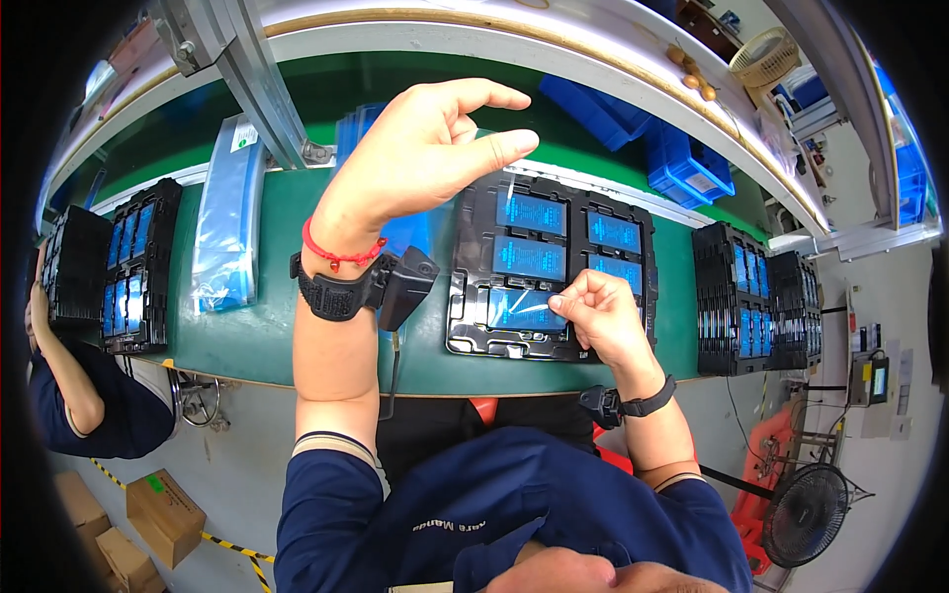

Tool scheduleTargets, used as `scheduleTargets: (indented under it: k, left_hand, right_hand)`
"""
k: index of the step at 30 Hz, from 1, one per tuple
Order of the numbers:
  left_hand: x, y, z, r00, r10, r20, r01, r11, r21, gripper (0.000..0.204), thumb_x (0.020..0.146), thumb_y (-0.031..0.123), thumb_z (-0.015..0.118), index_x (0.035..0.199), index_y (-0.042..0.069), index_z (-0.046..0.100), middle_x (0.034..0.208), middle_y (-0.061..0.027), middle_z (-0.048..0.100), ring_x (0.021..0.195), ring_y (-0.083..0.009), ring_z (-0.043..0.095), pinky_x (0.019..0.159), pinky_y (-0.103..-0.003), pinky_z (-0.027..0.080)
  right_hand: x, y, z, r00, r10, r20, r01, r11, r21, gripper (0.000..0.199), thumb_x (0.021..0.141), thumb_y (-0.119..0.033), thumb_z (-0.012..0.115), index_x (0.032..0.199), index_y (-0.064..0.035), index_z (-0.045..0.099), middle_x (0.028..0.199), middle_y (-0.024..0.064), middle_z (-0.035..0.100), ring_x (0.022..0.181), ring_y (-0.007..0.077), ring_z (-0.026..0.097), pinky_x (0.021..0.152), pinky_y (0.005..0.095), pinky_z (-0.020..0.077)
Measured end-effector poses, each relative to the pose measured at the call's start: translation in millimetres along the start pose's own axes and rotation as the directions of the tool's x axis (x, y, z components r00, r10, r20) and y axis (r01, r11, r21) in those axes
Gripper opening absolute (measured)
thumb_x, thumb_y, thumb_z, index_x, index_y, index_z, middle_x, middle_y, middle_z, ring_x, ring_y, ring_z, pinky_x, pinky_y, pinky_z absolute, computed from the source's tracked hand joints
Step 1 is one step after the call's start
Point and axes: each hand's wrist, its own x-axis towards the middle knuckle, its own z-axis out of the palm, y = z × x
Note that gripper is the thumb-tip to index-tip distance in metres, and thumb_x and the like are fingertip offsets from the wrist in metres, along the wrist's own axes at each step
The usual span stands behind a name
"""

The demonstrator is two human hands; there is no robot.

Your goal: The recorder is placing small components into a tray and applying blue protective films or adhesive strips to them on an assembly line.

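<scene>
From the camera on my head, I look down at my two arms over a long green work table [247, 326].

My left hand [425, 148] is lifted up high above the table. The wrist is bent and the palm faces to the right. My thumb and first finger stick out like a beak, with a small gap between them. Something thin and clear seems to sit at the tips, but I cannot tell if I am really pinching it. On this wrist I wear a thin red string band [341, 252] and a wide black strap with a small black box [366, 287] on it.

My right hand [598, 316] is low, down on the black plastic tray [465, 326] in front of me. The fingers are curled in tight. The thumb and first finger pinch the edge of a thin clear film [514, 308] on the shiny blue flat part [529, 311] in the near row of the tray. More blue parts lie in the tray's other slots. A black band [643, 403] is around this wrist.

Stacks of black trays [756, 296] stand at my right, and another stack of trays [138, 262] stands at my left. A long clear blue plastic bag [229, 217] lies on the table near the left stack. Another person's arm in a dark blue sleeve [84, 395] shows at the far left.
</scene>
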Motion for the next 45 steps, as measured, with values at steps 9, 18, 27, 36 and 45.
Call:
scheduleTargets:
  k: [9, 18, 27, 36, 45]
  left_hand:
    - [-0.1, 1.4, -0.6, 1.000, -0.006, -0.002, 0.006, 1.000, 0.019, 0.036, 0.083, 0.018, 0.065, 0.115, 0.003, 0.059, 0.051, 0.0111, 0.032, 0.047, 0.0008, 0.025, 0.046, -0.019, 0.020]
    - [-0.8, 4.0, -0.7, 1.000, -0.029, 0.005, 0.029, 0.999, 0.017, 0.036, 0.084, 0.018, 0.065, 0.115, 0.003, 0.058, 0.052, 0.0118, 0.032, 0.048, 0.0010, 0.024, 0.045, -0.019, 0.019]
    - [-0.8, 3.4, 1.3, 1.000, -0.019, 0.015, 0.019, 1.000, -0.017, 0.036, 0.084, 0.018, 0.064, 0.115, 0.002, 0.058, 0.052, 0.0118, 0.032, 0.048, 0.0012, 0.024, 0.045, -0.019, 0.018]
    - [-1.9, 4.1, 1.7, 1.000, -0.019, 0.022, 0.019, 1.000, -0.005, 0.036, 0.085, 0.018, 0.064, 0.116, 0.003, 0.058, 0.052, 0.0117, 0.032, 0.048, 0.0010, 0.025, 0.046, -0.019, 0.019]
    - [1.7, 0.5, 1.0, 1.000, -0.009, 0.019, 0.009, 1.000, 0.030, 0.035, 0.084, 0.018, 0.064, 0.116, 0.003, 0.058, 0.052, 0.0111, 0.032, 0.048, 0.0007, 0.026, 0.046, -0.019, 0.021]
  right_hand:
    - [0.4, 5.4, 5.5, 0.991, -0.096, -0.092, 0.073, 0.971, -0.226, 0.014, 0.075, -0.004, 0.069, 0.067, -0.0024, 0.058, 0.056, -0.0014, 0.055, 0.050, 0.0021, 0.046, 0.045, 0.0195, 0.0364]
    - [-7.7, -3.8, 20.6, 0.958, -0.252, -0.133, 0.151, 0.844, -0.514, 0.010, 0.074, -0.003, 0.065, 0.070, 0.0003, 0.056, 0.053, 0.0065, 0.057, 0.046, 0.0088, 0.054, 0.044, 0.0248, 0.0416]
    - [-24.9, -9.6, 29.2, 0.789, -0.609, 0.081, 0.412, 0.428, -0.804, 0.010, 0.074, -0.001, 0.065, 0.077, -0.0007, 0.055, 0.085, 0.0154, 0.061, 0.082, 0.0306, 0.061, 0.069, 0.0342, 0.0487]
    - [-21.4, -10.3, 3.1, 0.946, -0.255, 0.201, 0.192, 0.939, 0.287, 0.008, 0.081, -0.001, 0.065, 0.083, -0.0028, 0.057, 0.088, 0.0059, 0.059, 0.083, 0.0119, 0.059, 0.075, 0.0248, 0.0491]
    - [-5.1, 1.1, -2.6, 0.998, -0.052, -0.023, 0.052, 0.999, 0.015, 0.017, 0.082, -0.005, 0.065, 0.072, -0.0057, 0.051, 0.054, -0.0028, 0.049, 0.037, 0.0014, 0.039, 0.032, 0.0177, 0.0289]
